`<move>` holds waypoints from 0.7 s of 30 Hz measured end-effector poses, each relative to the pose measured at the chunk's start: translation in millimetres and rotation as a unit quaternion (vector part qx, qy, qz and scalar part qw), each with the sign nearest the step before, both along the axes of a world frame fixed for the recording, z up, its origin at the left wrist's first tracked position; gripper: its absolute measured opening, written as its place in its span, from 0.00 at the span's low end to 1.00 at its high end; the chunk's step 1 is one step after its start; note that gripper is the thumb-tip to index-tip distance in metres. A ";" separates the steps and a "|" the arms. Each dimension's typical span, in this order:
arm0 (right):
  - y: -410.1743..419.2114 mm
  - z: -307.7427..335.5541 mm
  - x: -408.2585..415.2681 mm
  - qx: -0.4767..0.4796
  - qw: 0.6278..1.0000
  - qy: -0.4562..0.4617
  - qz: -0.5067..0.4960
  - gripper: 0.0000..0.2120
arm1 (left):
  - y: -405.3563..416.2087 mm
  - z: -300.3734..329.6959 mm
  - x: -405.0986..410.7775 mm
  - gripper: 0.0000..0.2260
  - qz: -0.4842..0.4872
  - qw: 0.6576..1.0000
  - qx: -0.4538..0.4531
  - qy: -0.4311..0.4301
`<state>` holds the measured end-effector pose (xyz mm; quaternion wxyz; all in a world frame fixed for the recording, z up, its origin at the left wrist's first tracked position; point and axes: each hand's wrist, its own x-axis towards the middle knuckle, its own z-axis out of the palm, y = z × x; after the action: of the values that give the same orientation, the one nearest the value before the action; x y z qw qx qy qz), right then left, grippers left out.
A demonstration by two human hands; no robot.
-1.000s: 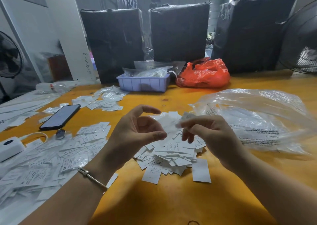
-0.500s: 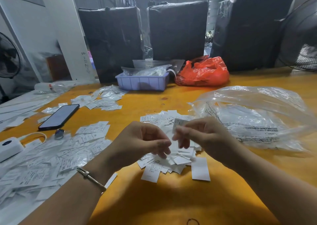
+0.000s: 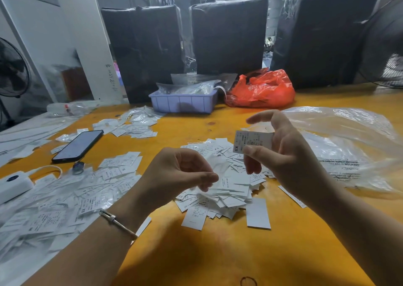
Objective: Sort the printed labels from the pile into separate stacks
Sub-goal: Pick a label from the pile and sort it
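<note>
The right hand (image 3: 283, 155) pinches a small white printed XS label (image 3: 253, 140); the left hand (image 3: 178, 176), curled over the loose white label pile (image 3: 226, 176), perhaps grips some. A misread size risks the wrong stack.

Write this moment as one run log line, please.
step: sorting labels | right hand: pinches XS label | left hand: over pile, curled
</note>
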<state>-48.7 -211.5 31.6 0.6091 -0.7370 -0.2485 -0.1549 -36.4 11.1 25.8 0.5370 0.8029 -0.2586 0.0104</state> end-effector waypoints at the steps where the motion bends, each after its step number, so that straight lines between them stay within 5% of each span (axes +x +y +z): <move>1: 0.7 0.5 -0.5 -0.002 1.000 0.002 0.014 0.15 | 0.2 0.0 0.1 0.12 0.000 1.000 0.000 -0.002; 6: 1.3 4.9 -4.2 -0.021 0.997 -0.021 0.070 0.04 | -0.3 -1.2 1.0 0.12 -0.010 1.000 0.004 -0.004; 21: 7.0 -2.6 0.8 -0.104 0.993 -0.054 0.022 0.02 | -1.7 -1.8 0.3 0.09 -0.044 0.999 0.002 -0.003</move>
<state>-47.8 -204.5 29.0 0.5179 -0.7814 -0.3119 -0.1547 -36.1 9.3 24.0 0.5342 0.7921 -0.2952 -0.0109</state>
